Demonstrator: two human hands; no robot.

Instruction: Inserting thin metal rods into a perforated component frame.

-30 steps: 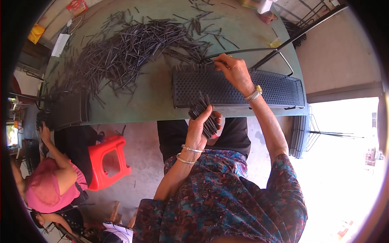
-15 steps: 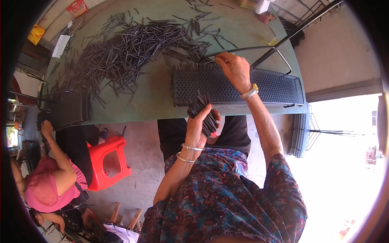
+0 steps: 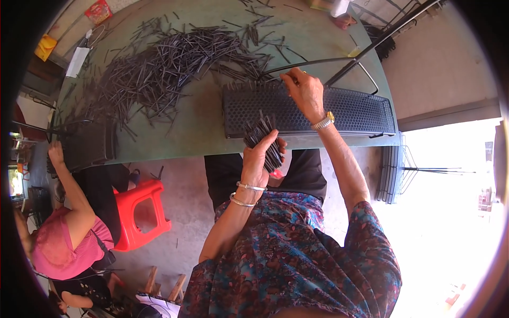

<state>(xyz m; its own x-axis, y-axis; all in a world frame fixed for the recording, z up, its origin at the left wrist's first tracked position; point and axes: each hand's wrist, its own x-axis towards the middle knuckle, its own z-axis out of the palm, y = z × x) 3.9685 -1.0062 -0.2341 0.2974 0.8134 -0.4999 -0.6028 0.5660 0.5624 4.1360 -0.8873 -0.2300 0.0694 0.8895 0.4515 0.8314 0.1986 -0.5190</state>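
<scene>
My left hand (image 3: 255,164) is closed around a bundle of thin dark strips (image 3: 258,132), just off the table's near edge. On the table in front of me lies a long dark holder (image 3: 339,111) with a honeycomb of small holes. My right hand (image 3: 306,94) reaches over its far edge with thumb and fingers pinched together. Whatever sits in that pinch is too small to make out. Short dark strips (image 3: 252,85) stick up in a row along the holder's far left part. A large loose heap of the same strips (image 3: 159,69) spreads beyond it to the left.
A black metal rod frame (image 3: 355,63) rises from behind the holder toward the far right. At the left, a co-worker in a pink top (image 3: 58,238) reaches to another dark holder (image 3: 93,142) on the green table (image 3: 199,114). A red plastic stool (image 3: 127,217) stands below.
My right hand has stayed pinched at the holder's far edge, with only a slight shift. The co-worker's hand at the left has moved farther forward.
</scene>
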